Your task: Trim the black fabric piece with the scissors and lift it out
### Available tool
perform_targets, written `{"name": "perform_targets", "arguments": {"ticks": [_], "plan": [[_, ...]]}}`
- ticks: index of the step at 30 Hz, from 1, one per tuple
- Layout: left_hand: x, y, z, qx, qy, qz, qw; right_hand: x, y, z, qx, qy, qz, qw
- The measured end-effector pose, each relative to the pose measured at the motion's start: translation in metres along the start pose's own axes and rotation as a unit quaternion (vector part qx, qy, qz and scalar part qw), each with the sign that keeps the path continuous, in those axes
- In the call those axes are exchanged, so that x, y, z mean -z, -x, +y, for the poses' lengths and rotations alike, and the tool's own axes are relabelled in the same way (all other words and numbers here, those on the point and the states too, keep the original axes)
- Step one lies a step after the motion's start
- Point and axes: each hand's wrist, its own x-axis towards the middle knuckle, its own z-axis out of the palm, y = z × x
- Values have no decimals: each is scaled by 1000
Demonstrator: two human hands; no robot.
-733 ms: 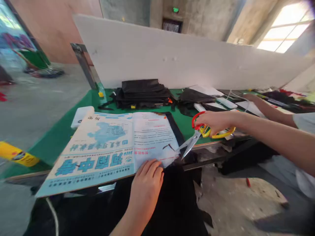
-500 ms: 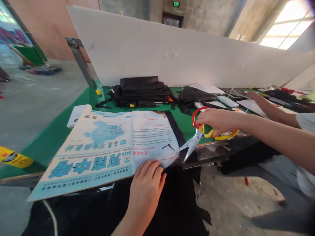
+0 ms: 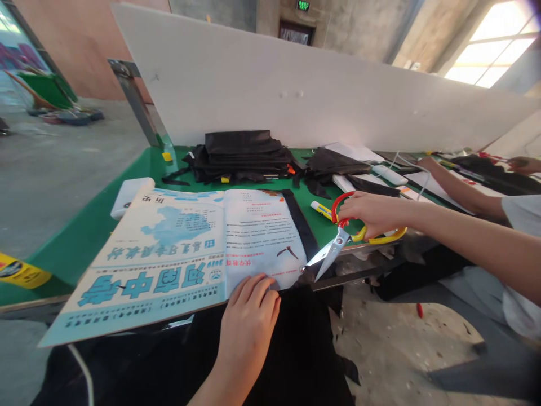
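Observation:
An opened-out book (image 3: pixel 194 225), its printed cover side up, lies on black cloth (image 3: pixel 303 231) at the table's front edge. Across the cover's near edge rests my left hand (image 3: pixel 250 313), palm down, fingers stretched flat on it; the thumb lies beside the fingers. My right hand (image 3: pixel 366 213) grips scissors (image 3: pixel 336 248) with red and yellow handles. Their blades are parted and point left and down at the black cloth by the book's near right corner. Exactly how much cloth lies between the blades is hard to see. A thin black scrap (image 3: pixel 288 252) lies on the cover.
A pile of folded black cloth (image 3: pixel 240 155) stands at the back, before a white partition (image 3: pixel 262 84). A glue stick (image 3: pixel 321 210) lies near the scissors, a yellow tube (image 3: pixel 21 272) at far left. On the right, a co-worker's arm (image 3: pixel 456 186) reaches over the table.
The scissors have shifted slightly left, further onto the black cloth at the book's corner. The glue stick beside them shows more clearly. My left hand stays on the book.

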Motion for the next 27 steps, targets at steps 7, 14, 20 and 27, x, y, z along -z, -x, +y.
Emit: {"name": "perform_targets", "arguments": {"ticks": [7,14,20,27], "plan": [[0,0,-1,1,-2,-2,1000,-7,-3,5,-10,-46,-5,999],[2,1,-2,4,-9,0,1000,-9,-1,6,-27,-56,-18,998],[1,1,-2,13,-8,-8,1000,-9,2,2,-63,-54,-26,996],[2,0,-2,23,1,-23,999,-8,4,-3,-82,-50,-30,995]]}}
